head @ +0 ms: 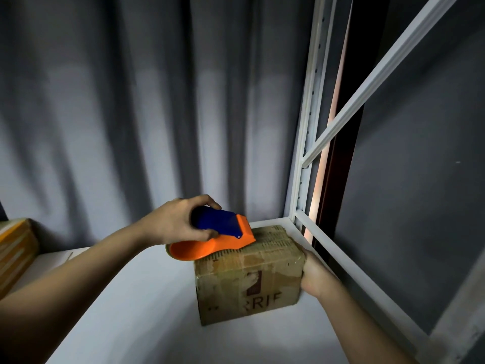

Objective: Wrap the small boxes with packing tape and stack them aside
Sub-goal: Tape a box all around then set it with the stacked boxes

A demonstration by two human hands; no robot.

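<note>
— Box (249, 279) placement? And the hands?

— Cardboard, standing on the white shelf (131, 311) near its right rail. The left hand (178, 224) reaches in from the lower left, arm extended, fingers wrapped around the blue-and-orange tape dispenser (217, 239), whose front edge presses on the box top.

— The right?

— The right hand (316, 275) lies flat against the box's right end, thumb near the top edge, bracing it. Whether its fingers curl behind is hidden.

— Anything else?

— Another box (15, 248) at far left.
</note>
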